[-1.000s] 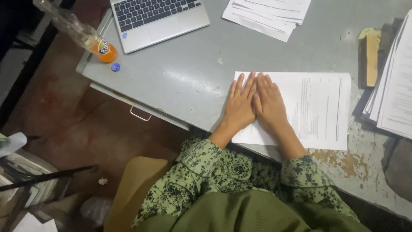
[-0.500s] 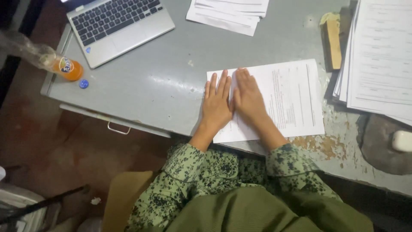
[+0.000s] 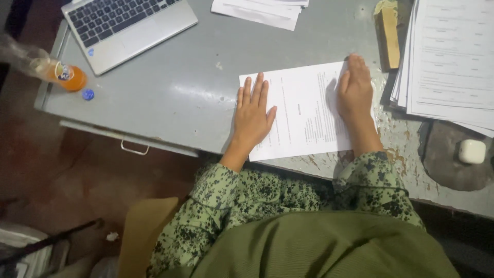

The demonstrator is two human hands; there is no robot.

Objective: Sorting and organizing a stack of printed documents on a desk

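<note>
A white printed sheet of paper (image 3: 303, 110) lies flat on the grey metal desk (image 3: 185, 98) in front of me. My left hand (image 3: 253, 116) rests flat on the sheet's left edge, fingers together and pointing away from me. My right hand (image 3: 354, 90) lies flat on the sheet's right side near its far corner. Neither hand grips anything. Both of my sleeves are green with a dark floral pattern.
A silver laptop (image 3: 126, 25) sits at the far left. A plastic bottle with orange drink (image 3: 49, 69) and a blue cap (image 3: 88, 94) are at the left edge. Paper stacks (image 3: 453, 56) lie right, another stack (image 3: 262, 10) far. A wooden block (image 3: 389, 33), a white small case (image 3: 471, 151).
My hands, held side by side in the middle of the sheet, have slid apart, the left to the left edge and the right to the right side. The view shifted.
</note>
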